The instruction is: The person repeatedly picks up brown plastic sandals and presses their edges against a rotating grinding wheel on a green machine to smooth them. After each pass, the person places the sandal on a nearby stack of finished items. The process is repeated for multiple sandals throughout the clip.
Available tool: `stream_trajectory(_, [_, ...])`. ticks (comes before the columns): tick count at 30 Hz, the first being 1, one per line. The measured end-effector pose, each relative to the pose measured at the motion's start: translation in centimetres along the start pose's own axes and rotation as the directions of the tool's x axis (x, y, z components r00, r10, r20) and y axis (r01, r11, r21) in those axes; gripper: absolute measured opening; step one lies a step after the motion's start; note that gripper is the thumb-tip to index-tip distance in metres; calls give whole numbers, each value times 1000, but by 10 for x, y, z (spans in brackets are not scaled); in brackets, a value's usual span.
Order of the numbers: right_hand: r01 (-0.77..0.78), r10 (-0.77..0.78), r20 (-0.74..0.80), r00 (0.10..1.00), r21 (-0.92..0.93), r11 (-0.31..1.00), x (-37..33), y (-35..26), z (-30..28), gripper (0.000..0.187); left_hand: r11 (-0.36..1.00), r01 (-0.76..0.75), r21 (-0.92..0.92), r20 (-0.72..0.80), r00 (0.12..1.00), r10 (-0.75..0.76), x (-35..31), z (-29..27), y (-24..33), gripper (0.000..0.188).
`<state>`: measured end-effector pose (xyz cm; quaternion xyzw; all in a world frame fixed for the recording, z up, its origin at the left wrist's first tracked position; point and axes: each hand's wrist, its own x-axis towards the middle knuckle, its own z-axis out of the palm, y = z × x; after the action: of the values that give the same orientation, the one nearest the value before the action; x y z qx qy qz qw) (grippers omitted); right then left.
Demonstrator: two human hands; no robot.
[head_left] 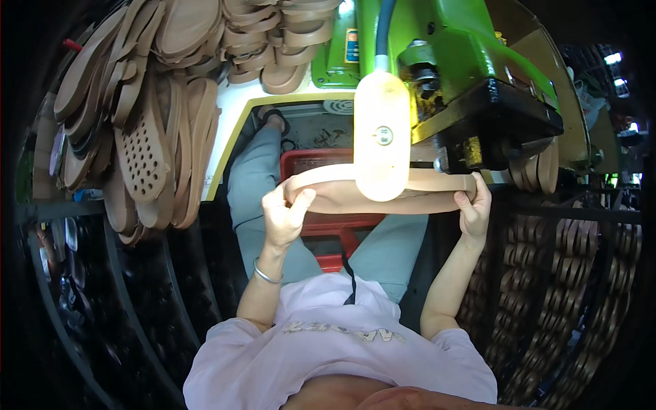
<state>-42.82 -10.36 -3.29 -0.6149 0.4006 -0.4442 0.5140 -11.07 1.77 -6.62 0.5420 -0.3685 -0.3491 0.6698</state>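
A tan shoe sole (331,197) with a raised rim stretches between my two hands, seen nearly edge-on. My left hand (284,213) grips its left end, thumb on the near side. At the other end, my right hand (473,208) pinches it with the thumb in front and fingers behind. A bright white oval lamp (383,137) hangs in front of the sole's middle and hides part of it. Just beyond my right hand is the black head (492,130) of a green machine (458,41).
Tan perforated soles (143,160) are piled on the white table (229,126) at the left, with stacked strapped pieces (283,41) behind. Below the sole sits a red plastic crate (318,160) between my legs. Racks full of footwear parts (547,273) stand on the right.
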Motion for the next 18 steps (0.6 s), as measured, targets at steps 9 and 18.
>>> stream_trajectory(9, [-320, 335, -120, 935, 129, 939, -100, 39, -79, 34, 1000, 28, -4, 466, 885, -23, -3, 64, -4, 31])
stream_trajectory(18, [-92, 346, -161, 924, 786, 611, -49, 40, -3, 53, 804, 564, -192, 373, 799, -471, -4, 134, -71, 31])
